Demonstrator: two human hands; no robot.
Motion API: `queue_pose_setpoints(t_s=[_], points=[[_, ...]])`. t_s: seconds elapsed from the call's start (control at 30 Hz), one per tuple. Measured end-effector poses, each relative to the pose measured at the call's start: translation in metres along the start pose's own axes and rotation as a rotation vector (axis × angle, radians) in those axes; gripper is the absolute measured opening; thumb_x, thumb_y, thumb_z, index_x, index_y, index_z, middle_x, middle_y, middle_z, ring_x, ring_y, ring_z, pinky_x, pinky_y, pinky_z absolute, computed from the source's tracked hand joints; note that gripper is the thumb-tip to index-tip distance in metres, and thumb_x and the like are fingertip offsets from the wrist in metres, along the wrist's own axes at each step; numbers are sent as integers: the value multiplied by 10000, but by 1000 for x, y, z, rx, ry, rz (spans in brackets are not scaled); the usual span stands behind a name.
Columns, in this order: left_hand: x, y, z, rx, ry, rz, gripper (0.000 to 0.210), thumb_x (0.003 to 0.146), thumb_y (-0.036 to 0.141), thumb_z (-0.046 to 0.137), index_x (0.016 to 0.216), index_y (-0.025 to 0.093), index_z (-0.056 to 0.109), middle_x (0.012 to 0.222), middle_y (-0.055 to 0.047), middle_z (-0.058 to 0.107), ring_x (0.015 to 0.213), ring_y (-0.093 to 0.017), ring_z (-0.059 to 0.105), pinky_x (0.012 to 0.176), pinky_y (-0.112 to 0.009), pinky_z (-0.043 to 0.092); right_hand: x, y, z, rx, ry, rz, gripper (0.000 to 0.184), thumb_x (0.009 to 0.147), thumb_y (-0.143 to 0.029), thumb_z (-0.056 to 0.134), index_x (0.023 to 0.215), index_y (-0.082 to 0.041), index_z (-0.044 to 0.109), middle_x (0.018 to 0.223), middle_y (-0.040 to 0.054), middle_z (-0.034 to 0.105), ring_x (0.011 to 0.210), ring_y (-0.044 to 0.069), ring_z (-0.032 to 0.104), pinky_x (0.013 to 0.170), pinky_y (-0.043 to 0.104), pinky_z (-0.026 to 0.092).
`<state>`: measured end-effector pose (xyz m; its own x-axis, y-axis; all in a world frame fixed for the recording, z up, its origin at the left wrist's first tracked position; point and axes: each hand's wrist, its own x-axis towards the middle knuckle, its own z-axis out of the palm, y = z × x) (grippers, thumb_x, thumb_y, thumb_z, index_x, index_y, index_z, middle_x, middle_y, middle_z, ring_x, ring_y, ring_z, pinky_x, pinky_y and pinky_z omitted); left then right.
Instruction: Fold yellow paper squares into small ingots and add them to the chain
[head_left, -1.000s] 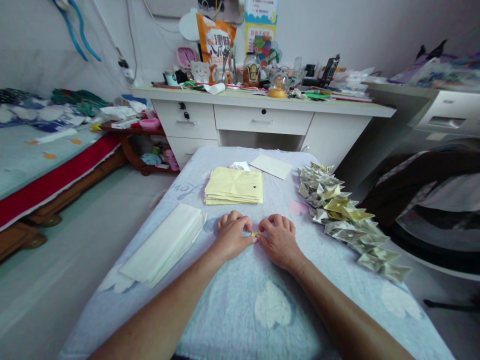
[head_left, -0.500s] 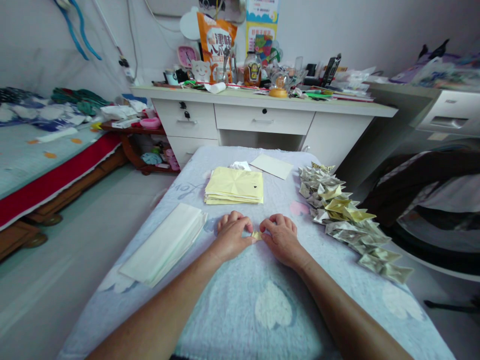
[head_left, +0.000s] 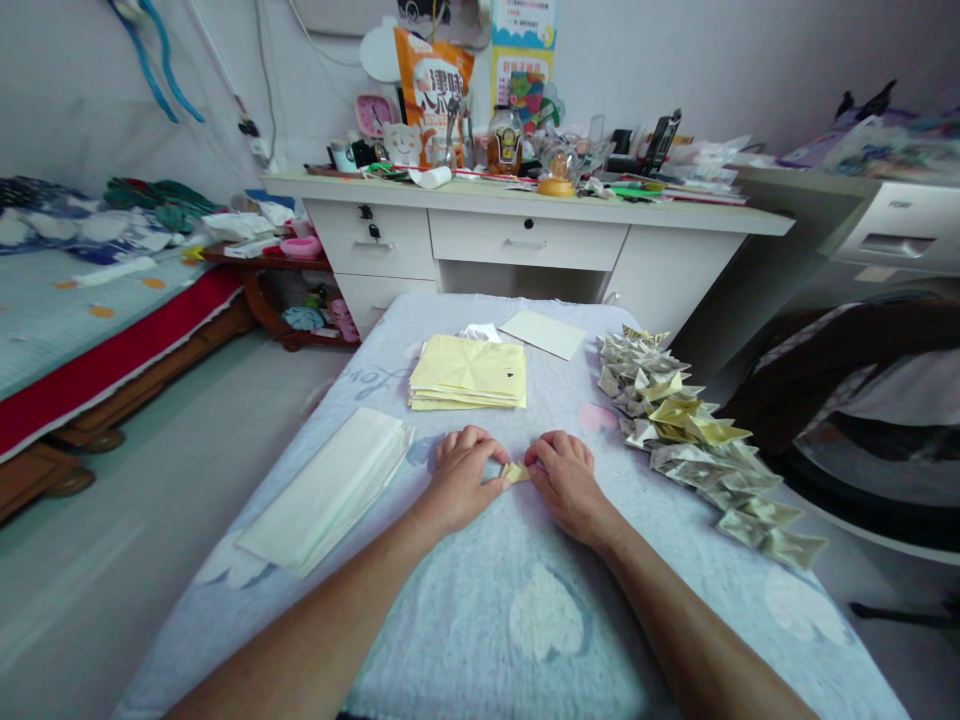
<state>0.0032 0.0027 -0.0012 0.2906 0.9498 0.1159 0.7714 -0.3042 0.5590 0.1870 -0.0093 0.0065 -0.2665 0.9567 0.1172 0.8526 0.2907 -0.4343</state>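
A small piece of folded yellow paper (head_left: 516, 472) is pinched between both hands, low over the cloth-covered table (head_left: 480, 600). My left hand (head_left: 466, 473) closes thumb and fingers on its left end. On its right end, my right hand (head_left: 564, 475) does the same; the fingers hide much of the paper. Just beyond the hands lies a stack of yellow paper sheets (head_left: 469, 370). To the left rests a pile of long folded pale paper (head_left: 330, 490). Along the right side runs a row of folded paper pieces (head_left: 694, 440) with pointed tips, mostly greyish, a few yellow.
A pale flat card (head_left: 544, 333) and a crumpled white tissue (head_left: 480, 332) lie at the table's far end. Behind stands a white desk (head_left: 525, 215) crowded with items. A bed (head_left: 112, 320) is at left, a front-loading washing machine (head_left: 885, 240) at right.
My right hand has shifted slightly right, so more of the folded yellow paper shows between the hands. Both hands keep their pinch on it.
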Motion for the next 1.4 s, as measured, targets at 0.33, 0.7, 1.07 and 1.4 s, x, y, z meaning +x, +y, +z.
queue_pose_setpoints(t_s=[0.33,0.7,1.07,1.4], points=[[-2,7,-7,-116,-22,89,271,658,268,724,912,255,630,985,-4,543,991,-209,496,888,-353,357,-4,1,-4,128,72,-96,157,885,-221,520,994,-240,631,1053,54,536,1021,210,444,900,376,342],[-1,11,-7,-197,-3,142,85,795,269,612,790,212,674,874,-28,587,888,-180,554,825,-301,411,-3,2,-5,152,47,-177,102,864,-231,586,902,-231,680,916,44,566,934,194,477,823,338,349],[-2,12,-13,-328,37,104,119,839,203,516,793,183,624,790,-11,584,739,-137,546,707,-256,408,0,6,-7,273,151,-161,128,876,-197,532,818,-190,646,778,31,601,813,175,519,758,299,378],[3,4,-4,-804,54,-134,170,864,341,512,851,172,532,933,-26,642,592,-85,575,548,-214,391,0,5,-6,409,200,-35,106,879,-196,449,820,-200,538,733,6,600,702,151,550,651,250,392]])
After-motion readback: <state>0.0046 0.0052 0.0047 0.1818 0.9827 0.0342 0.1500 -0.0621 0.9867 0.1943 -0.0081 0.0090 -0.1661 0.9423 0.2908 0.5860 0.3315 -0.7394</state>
